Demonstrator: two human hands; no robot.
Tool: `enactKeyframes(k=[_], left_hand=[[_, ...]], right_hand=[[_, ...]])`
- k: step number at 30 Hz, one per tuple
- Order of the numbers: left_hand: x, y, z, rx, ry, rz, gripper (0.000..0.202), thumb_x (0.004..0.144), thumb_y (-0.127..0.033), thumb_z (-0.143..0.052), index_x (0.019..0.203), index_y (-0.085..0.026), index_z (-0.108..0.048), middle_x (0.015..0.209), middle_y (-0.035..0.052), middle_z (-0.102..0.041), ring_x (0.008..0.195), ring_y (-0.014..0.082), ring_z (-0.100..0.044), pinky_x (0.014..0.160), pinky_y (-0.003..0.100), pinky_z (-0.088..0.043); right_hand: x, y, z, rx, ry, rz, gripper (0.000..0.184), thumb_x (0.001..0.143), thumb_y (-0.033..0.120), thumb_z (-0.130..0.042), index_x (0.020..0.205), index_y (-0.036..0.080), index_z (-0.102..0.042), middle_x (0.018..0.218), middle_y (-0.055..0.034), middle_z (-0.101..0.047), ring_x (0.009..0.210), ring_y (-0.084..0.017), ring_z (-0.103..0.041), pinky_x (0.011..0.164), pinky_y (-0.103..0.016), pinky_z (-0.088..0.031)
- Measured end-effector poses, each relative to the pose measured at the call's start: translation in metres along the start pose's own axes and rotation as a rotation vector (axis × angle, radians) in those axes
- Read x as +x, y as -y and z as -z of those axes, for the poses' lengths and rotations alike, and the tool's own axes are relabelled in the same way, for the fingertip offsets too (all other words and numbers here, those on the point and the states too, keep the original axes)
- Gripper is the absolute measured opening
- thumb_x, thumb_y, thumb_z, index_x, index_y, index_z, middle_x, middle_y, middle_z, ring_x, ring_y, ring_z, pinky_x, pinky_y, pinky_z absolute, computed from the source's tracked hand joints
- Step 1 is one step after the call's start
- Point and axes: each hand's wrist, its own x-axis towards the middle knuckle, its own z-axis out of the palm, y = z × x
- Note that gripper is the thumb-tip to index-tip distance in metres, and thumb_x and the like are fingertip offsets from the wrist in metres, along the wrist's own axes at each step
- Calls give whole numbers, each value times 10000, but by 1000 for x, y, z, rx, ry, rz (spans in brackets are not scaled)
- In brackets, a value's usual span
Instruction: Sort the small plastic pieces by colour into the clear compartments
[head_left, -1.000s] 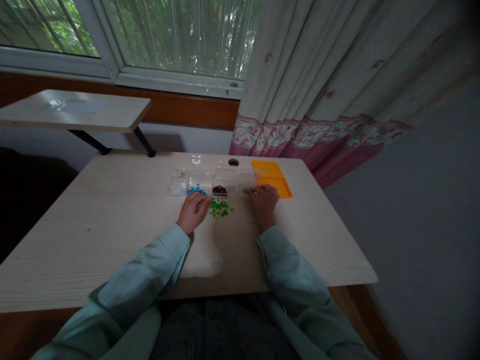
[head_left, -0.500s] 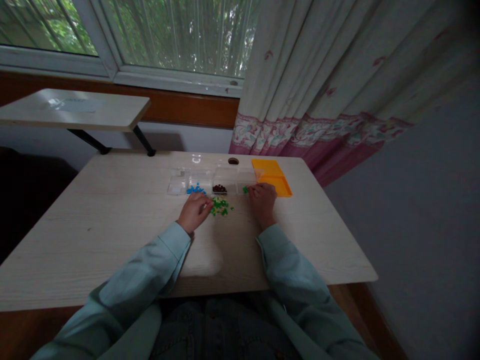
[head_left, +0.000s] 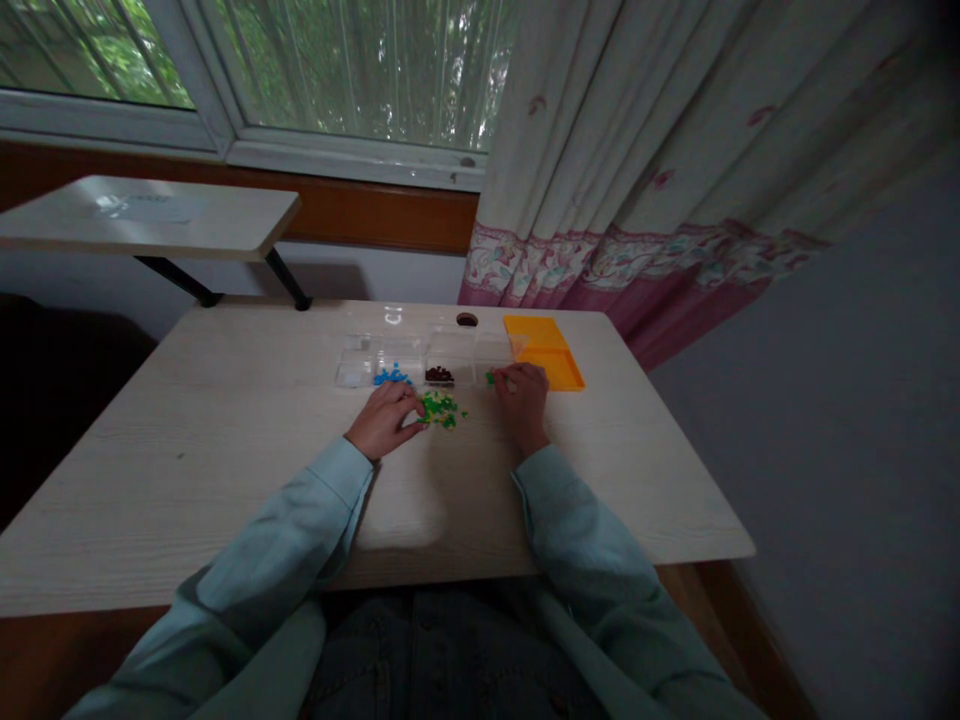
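A clear divided box [head_left: 405, 352] lies on the pale wooden table [head_left: 225, 440], holding blue beads [head_left: 390, 377], dark brown beads [head_left: 439, 375] and a few green ones [head_left: 490, 378]. A loose pile of green and yellow beads [head_left: 441, 409] lies in front of it. My left hand [head_left: 386, 420] rests just left of the pile, fingers curled in a pinch at its edge. My right hand [head_left: 523, 398] is at the box's right end, fingertips pinched by the green beads. What either pinch holds is too small to see.
An orange lid [head_left: 543, 351] lies right of the box, behind my right hand. A cable hole [head_left: 466, 320] sits near the table's far edge. A second small table [head_left: 150, 215] stands at the back left under the window. A curtain [head_left: 645, 170] hangs at the right.
My left hand has slid slightly left and toward me at the pile's edge. My right hand has stayed at the green compartment, shifting slightly toward the box.
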Motion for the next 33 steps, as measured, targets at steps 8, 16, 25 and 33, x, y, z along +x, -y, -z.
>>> enactKeyframes(k=[8,16,25,33], left_hand=[[0,-3,-4,18,4,50,157,871,-358,-596,911,-213,-639,1008,69,-566,966,237,-497,870,384,-404],[2,0,-11,34,-43,79,180,889,-359,-573,856,-189,-623,927,71,-578,917,234,-513,845,388,-419],[5,-1,-14,-40,-167,98,219,936,-336,-483,822,-174,-578,850,70,-563,860,221,-511,801,378,-431],[9,-14,-19,-397,-329,167,316,973,-398,-390,805,-185,-553,796,43,-528,793,177,-508,734,323,-432]], right_hand=[[0,1,-1,7,-7,2,256,879,362,-565,795,187,-731,818,-66,-665,869,-208,-545,867,-376,-372],[0,0,-2,16,7,9,254,884,361,-564,790,192,-729,818,-63,-671,864,-210,-550,855,-379,-379],[-3,14,1,38,-16,59,226,883,348,-583,794,196,-725,823,-63,-665,870,-210,-545,852,-374,-391],[-27,63,-3,211,256,349,208,916,308,-544,1025,243,-709,895,-46,-680,940,-206,-545,894,-373,-380]])
